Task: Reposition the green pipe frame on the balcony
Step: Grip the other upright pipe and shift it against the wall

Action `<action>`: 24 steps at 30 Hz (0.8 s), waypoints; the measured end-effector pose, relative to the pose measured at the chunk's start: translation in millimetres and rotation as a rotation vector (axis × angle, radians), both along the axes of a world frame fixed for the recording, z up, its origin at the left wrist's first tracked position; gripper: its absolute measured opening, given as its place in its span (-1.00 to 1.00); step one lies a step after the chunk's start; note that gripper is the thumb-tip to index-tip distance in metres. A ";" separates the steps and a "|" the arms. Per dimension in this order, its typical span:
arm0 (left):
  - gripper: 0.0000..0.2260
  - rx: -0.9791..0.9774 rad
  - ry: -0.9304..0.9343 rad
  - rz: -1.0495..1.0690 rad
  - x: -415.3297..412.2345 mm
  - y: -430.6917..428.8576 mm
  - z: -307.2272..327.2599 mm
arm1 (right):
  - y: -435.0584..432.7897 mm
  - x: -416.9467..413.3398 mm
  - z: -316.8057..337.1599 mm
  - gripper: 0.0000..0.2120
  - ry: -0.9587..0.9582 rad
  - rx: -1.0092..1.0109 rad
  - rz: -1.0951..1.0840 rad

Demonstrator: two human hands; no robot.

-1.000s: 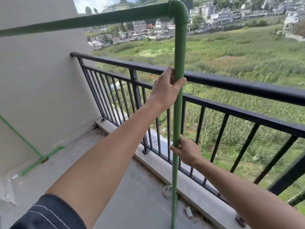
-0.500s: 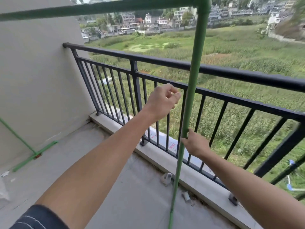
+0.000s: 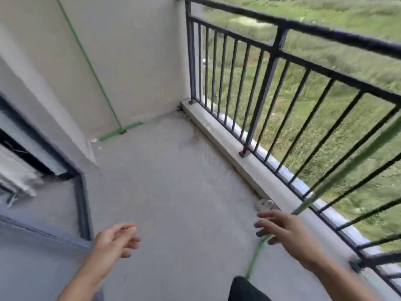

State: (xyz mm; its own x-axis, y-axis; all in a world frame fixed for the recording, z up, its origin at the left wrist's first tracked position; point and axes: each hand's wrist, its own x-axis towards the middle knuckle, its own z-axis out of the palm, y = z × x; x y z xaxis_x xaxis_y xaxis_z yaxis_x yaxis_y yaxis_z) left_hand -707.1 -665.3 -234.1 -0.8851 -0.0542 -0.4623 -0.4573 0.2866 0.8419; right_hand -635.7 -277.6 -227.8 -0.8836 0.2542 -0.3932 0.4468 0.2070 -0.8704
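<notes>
Both hands look mid-regrasp: the right hand [image 3: 282, 230] hovers spread-fingered over the blurred near leg of the green plastic pipe frame [image 3: 345, 170] slanting across the black metal railing [image 3: 263, 83], the left hand [image 3: 117, 241] loosely curled and empty, so closing on that leg likely comes next

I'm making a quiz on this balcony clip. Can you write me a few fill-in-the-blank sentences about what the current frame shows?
1. The pipe slanting across the railing is coloured ____.
2. The left hand is ____, holding nothing.
3. The right hand has its fingers spread over the pipe's ____ end.
4. A thin green pipe leans against the ____ at the far corner.

Missing words: green; open; lower; wall
</notes>
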 end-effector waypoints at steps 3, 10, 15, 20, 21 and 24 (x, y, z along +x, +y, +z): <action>-0.84 0.047 -0.090 0.263 34.9 -61.8 -28.9 | -32.3 -19.2 -6.0 -0.91 -0.001 -0.017 0.022; -0.92 0.155 -0.300 0.496 15.6 -99.8 -51.8 | -91.4 -123.7 -28.0 -0.89 -0.017 -0.044 0.073; -0.94 0.139 -0.204 0.534 -85.0 -111.5 -40.3 | -124.1 -236.0 -34.3 -0.89 0.006 -0.050 0.118; -0.88 0.187 -0.062 0.563 -206.0 -146.0 -5.9 | -169.6 -372.3 -13.4 -0.89 0.061 -0.077 0.184; -0.85 0.190 -0.057 0.568 -226.2 -154.7 -3.3 | -180.1 -398.1 -7.4 -0.89 0.070 -0.073 0.205; -0.81 0.241 -0.101 0.596 -277.3 -180.5 -1.4 | -210.8 -464.7 7.9 -0.89 0.102 -0.083 0.263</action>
